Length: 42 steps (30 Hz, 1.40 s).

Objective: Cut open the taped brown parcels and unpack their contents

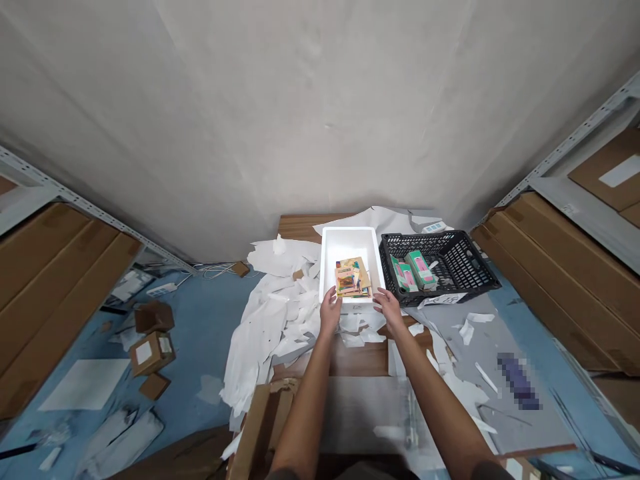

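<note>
A white plastic bin [350,239] stands in front of me, holding a loose pile of flat, colourful printed cards or thin boards [353,277] towards its near end. At its near left corner, my left hand [330,312] grips the rim, with the thumb towards the pile. My right hand [389,309] holds the near right corner, its fingers bent over the edge. The undersides of both hands are hidden. Close to the right of the bin sits a black plastic crate [465,257] with several green and pink boxes [420,268] in it.
Torn white paper [255,340] covers the table's left side, and scraps lie before the bin. A cardboard box [255,427] is near my left forearm. Shelves with long cartons [555,280] flank both sides. Small boxes [153,353] lie on the blue floor.
</note>
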Each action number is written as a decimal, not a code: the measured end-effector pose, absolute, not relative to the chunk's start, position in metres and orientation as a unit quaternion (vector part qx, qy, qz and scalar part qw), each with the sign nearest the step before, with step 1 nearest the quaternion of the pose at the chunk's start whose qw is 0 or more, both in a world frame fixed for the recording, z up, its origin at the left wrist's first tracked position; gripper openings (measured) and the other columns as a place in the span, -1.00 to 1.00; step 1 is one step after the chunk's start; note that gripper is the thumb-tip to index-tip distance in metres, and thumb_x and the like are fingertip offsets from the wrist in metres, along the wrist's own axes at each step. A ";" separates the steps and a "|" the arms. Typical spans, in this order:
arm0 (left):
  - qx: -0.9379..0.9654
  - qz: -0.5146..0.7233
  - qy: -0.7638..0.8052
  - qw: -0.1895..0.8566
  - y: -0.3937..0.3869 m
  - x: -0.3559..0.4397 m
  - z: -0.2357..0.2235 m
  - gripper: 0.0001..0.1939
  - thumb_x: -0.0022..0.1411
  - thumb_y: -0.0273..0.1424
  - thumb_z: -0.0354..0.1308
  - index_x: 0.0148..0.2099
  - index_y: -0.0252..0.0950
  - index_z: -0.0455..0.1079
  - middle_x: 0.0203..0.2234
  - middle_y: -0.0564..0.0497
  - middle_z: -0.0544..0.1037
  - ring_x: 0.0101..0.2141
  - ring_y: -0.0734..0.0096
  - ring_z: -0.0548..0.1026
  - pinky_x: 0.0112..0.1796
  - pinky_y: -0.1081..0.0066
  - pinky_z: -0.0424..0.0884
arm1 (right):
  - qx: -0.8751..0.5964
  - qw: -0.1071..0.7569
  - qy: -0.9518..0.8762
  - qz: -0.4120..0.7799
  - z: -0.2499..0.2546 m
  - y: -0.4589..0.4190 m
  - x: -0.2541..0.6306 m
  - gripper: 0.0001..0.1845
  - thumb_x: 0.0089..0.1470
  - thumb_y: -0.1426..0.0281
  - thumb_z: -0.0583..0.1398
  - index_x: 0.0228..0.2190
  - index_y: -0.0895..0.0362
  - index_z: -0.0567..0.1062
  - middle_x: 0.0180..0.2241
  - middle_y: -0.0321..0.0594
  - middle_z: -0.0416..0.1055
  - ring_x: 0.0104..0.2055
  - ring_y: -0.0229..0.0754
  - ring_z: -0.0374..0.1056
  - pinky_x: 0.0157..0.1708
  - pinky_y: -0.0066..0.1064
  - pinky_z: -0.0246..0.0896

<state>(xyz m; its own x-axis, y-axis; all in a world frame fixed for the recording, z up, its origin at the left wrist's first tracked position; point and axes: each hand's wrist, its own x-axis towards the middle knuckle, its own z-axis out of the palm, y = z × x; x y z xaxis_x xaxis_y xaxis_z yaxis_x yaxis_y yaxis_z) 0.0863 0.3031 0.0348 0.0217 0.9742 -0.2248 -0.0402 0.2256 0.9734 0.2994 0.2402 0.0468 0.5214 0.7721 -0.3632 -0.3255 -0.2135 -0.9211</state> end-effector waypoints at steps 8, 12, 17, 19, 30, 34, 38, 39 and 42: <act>0.460 0.377 0.583 0.553 0.180 0.063 0.004 -0.34 0.07 -0.21 0.52 0.22 -0.20 0.56 0.17 -0.21 0.59 0.00 0.08 0.61 0.18 0.07 0.46 | -0.675 0.515 -0.267 0.456 0.023 0.115 0.294 -0.53 -0.22 0.15 0.39 -0.21 0.03 0.63 -0.28 -0.23 0.61 -0.20 -0.05 0.52 -0.12 -0.21 0.47; 0.482 0.327 0.608 0.540 0.095 0.044 -0.030 -0.39 0.02 -0.26 0.52 0.15 -0.21 0.58 0.15 -0.22 0.59 0.13 -0.03 0.54 0.28 -0.04 0.34 | -0.687 0.467 -0.326 0.451 -0.020 0.036 0.288 -0.60 -0.17 0.22 0.35 -0.20 0.01 0.64 -0.18 -0.17 0.63 -0.11 0.01 0.53 0.08 -0.06 0.43; 0.526 0.187 0.704 0.439 -0.003 0.021 -0.075 -0.28 0.04 -0.35 0.47 0.26 -0.34 0.49 0.37 -0.44 0.37 0.43 -0.30 0.20 0.40 -0.14 0.06 | -0.718 0.354 -0.414 0.434 -0.078 -0.059 0.270 -0.48 -0.17 0.33 0.33 -0.07 0.02 0.68 0.05 -0.06 0.59 0.18 0.18 0.44 0.35 0.08 0.22; 0.542 0.138 0.725 0.402 -0.037 0.014 -0.087 -0.21 0.07 -0.40 0.41 0.37 -0.38 0.41 0.42 -0.47 0.29 0.45 -0.33 0.15 0.40 -0.12 0.05 | -0.724 0.317 -0.437 0.430 -0.097 -0.094 0.261 -0.37 -0.18 0.37 0.33 0.03 0.05 0.67 0.13 -0.01 0.54 0.28 0.22 0.35 0.41 0.07 0.14; 0.606 0.083 0.706 0.357 -0.094 0.003 -0.101 -0.68 0.32 -0.54 0.13 0.00 -0.24 0.65 -0.10 -0.17 0.65 0.05 0.05 0.55 0.17 0.12 0.42 | -0.788 0.130 -0.495 0.342 -0.117 -0.149 0.235 -0.82 0.09 0.49 0.20 -0.31 0.10 0.62 -0.15 -0.03 0.53 -0.01 0.05 0.43 0.09 -0.21 0.33; 0.563 0.252 0.651 0.442 -0.084 0.012 -0.069 -0.79 0.34 -0.44 0.19 -0.09 -0.26 0.66 -0.15 -0.12 0.68 -0.11 0.19 0.62 0.04 0.20 0.54 | -0.746 0.266 -0.502 0.347 -0.068 -0.120 0.234 -0.88 0.14 0.32 0.26 -0.38 0.07 0.58 -0.13 -0.06 0.51 0.00 0.04 0.44 -0.02 -0.22 0.39; 0.514 0.332 0.504 0.610 -0.070 0.014 -0.023 -0.71 0.26 -0.22 0.39 -0.12 -0.36 0.68 -0.29 -0.12 0.72 -0.18 0.13 0.64 -0.07 0.19 0.60 | -0.614 0.385 -0.479 0.495 -0.006 -0.081 0.203 -0.63 -0.04 0.03 0.43 -0.46 0.05 0.53 -0.24 -0.17 0.54 -0.15 -0.03 0.46 -0.20 -0.29 0.38; 0.506 0.339 0.476 0.635 -0.065 0.008 -0.012 -0.66 0.23 -0.20 0.43 -0.11 -0.39 0.68 -0.31 -0.13 0.73 -0.19 0.11 0.65 -0.08 0.19 0.61 | -0.597 0.401 -0.459 0.522 0.008 -0.072 0.190 -0.57 -0.12 0.01 0.48 -0.45 0.05 0.51 -0.30 -0.23 0.53 -0.23 -0.08 0.44 -0.23 -0.32 0.36; 0.502 0.359 0.440 0.652 -0.046 -0.033 0.014 -0.59 0.16 -0.16 0.49 -0.10 -0.40 0.69 -0.33 -0.13 0.74 -0.22 0.10 0.67 -0.08 0.16 0.63 | -0.569 0.443 -0.396 0.568 0.040 -0.043 0.142 -0.42 -0.27 0.07 0.55 -0.29 0.03 0.47 -0.40 -0.36 0.49 -0.37 -0.18 0.36 -0.33 -0.39 0.31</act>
